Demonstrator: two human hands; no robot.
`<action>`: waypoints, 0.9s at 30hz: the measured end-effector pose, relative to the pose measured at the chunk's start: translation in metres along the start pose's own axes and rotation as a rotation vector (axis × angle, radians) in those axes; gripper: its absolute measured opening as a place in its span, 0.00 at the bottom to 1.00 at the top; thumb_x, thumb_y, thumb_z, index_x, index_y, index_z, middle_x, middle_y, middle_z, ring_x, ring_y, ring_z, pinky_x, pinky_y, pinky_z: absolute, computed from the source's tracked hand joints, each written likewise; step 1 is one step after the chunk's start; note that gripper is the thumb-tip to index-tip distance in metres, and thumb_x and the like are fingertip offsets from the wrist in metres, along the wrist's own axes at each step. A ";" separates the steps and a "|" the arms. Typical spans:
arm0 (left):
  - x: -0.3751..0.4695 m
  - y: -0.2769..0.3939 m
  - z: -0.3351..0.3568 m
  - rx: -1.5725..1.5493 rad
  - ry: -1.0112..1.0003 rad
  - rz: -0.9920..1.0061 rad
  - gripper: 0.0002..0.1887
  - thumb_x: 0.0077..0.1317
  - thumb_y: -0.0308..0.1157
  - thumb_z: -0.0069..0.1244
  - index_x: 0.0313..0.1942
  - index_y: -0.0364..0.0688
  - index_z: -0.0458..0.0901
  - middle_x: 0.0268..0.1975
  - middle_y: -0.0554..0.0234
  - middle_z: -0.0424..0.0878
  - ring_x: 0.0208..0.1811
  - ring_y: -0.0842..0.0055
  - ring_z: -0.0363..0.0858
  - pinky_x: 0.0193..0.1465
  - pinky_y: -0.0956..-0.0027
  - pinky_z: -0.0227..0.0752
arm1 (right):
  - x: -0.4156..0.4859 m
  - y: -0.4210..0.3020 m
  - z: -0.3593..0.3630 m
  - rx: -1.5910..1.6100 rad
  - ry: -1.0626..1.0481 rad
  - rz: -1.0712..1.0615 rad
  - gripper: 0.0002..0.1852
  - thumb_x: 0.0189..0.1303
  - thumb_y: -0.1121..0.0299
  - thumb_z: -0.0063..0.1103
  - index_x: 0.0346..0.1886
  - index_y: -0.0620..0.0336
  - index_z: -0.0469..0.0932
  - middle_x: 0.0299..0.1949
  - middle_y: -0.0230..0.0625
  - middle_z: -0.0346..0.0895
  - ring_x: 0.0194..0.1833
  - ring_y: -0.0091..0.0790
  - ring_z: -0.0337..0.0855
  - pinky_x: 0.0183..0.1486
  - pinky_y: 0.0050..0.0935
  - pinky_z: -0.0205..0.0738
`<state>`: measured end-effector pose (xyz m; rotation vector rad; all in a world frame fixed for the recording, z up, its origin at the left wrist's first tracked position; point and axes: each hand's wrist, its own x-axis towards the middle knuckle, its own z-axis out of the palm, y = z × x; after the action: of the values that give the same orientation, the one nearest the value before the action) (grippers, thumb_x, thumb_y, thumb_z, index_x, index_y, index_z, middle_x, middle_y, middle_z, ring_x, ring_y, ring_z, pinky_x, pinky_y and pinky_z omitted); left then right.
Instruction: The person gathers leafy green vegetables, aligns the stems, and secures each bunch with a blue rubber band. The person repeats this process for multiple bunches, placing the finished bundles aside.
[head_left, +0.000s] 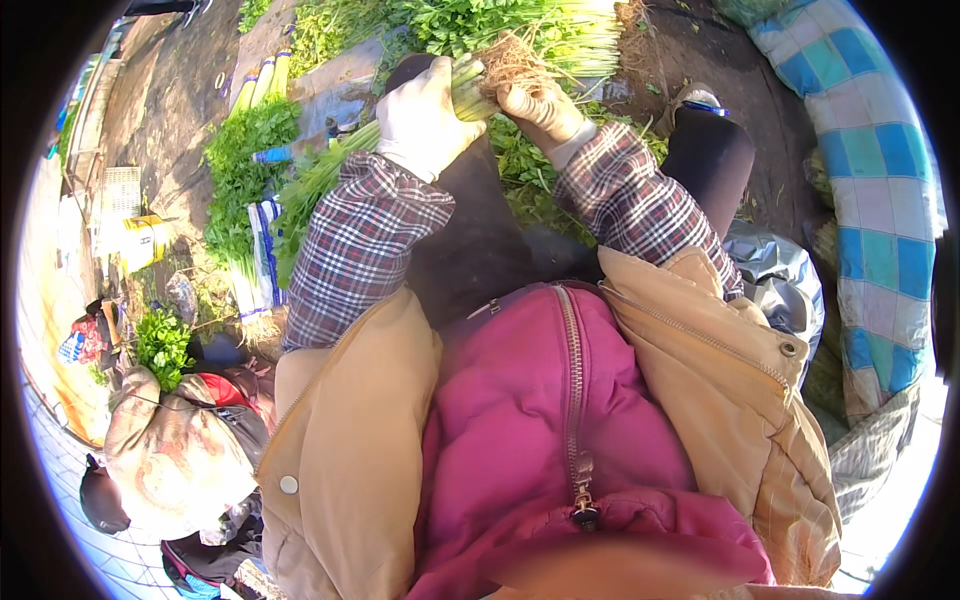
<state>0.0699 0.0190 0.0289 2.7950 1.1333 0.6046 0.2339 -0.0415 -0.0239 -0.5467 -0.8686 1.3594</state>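
A bunch of celery (471, 96) lies across my lap, its leafy tops hanging to the left below my left wrist. My left hand (427, 116), in a whitish glove, is wrapped around the pale stalks. At the root end, my right hand (540, 109), also gloved, pinches the tangled brown roots (517, 64) between thumb and fingers. Beyond both hands lies a large pile of celery (517, 26) with green leaves and pale stalk ends. More leafy greens (532, 165) are on the ground between my legs.
Banded celery bunches (255, 187) lie at the left, beside blue-edged tape strips (264, 240). Farther left are a yellow bucket (142, 241) and a white plastic crate (120, 191). A co-worker (180, 457) sits at lower left. A checked blue quilt (877, 202) and silvery plastic (772, 270) lie at the right.
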 end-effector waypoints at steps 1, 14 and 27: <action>0.000 0.001 0.000 0.002 0.005 -0.046 0.42 0.44 0.45 0.70 0.58 0.35 0.72 0.36 0.49 0.86 0.36 0.55 0.86 0.42 0.56 0.81 | 0.010 0.006 0.010 0.151 0.080 -0.097 0.51 0.50 0.58 0.78 0.74 0.59 0.56 0.65 0.42 0.69 0.64 0.38 0.71 0.67 0.40 0.67; -0.006 -0.002 0.006 -0.116 0.215 0.031 0.40 0.49 0.29 0.64 0.66 0.47 0.69 0.50 0.52 0.83 0.45 0.54 0.84 0.48 0.56 0.79 | 0.022 0.014 0.035 -0.108 0.338 -0.134 0.23 0.58 0.68 0.72 0.54 0.67 0.77 0.45 0.37 0.83 0.47 0.31 0.82 0.52 0.33 0.78; 0.012 0.011 0.010 -0.038 0.161 -0.048 0.37 0.44 0.41 0.72 0.53 0.35 0.79 0.42 0.54 0.83 0.37 0.62 0.83 0.40 0.64 0.77 | -0.038 -0.138 -0.415 -1.967 0.240 0.973 0.19 0.54 0.62 0.67 0.52 0.45 0.84 0.53 0.36 0.83 0.52 0.41 0.84 0.59 0.34 0.76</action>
<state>0.0893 0.0199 0.0259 2.7202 1.1989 0.8508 0.6480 -0.0417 -0.1685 -2.8171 -1.6446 0.6724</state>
